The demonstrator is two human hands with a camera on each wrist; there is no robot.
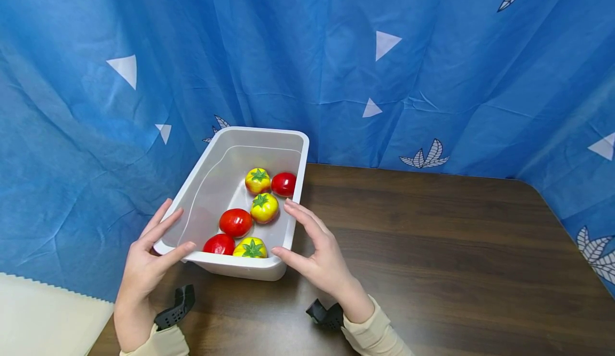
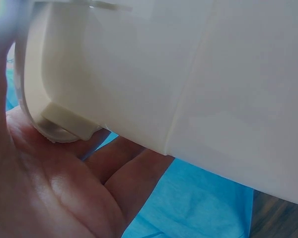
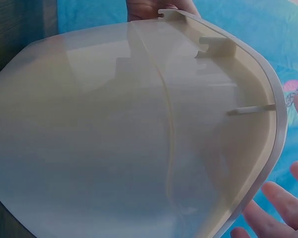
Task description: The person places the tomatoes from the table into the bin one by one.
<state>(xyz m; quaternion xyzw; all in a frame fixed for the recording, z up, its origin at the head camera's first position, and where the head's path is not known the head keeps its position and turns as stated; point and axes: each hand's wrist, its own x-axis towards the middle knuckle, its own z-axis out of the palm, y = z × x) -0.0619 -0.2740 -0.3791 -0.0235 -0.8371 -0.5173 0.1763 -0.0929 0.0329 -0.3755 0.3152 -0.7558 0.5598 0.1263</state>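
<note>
A white plastic bin [image 1: 269, 130] stands at the left part of the table, its walls filling much of both wrist views. In it lie three shiny red tomato-like pieces, one near the middle [image 1: 235, 222], and three yellow ones with green leafy tops, such as the central yellow piece [image 1: 264, 208]. My left hand [image 1: 141, 270] holds the bin's near left corner, thumb over the front rim and fingers along the outer side. At the near right corner is my right hand [image 1: 326, 260], fingers spread by the rim; in the right wrist view its fingers [image 3: 283, 208] are extended.
The dark wooden table [image 1: 447, 260] stretches to the right of the bin. A blue patterned curtain [image 1: 326, 68] hangs along the back and left side. Pale cloth or board [image 1: 43, 313] shows at the lower left. Black wrist mounts [image 1: 178, 308] sit at both cuffs.
</note>
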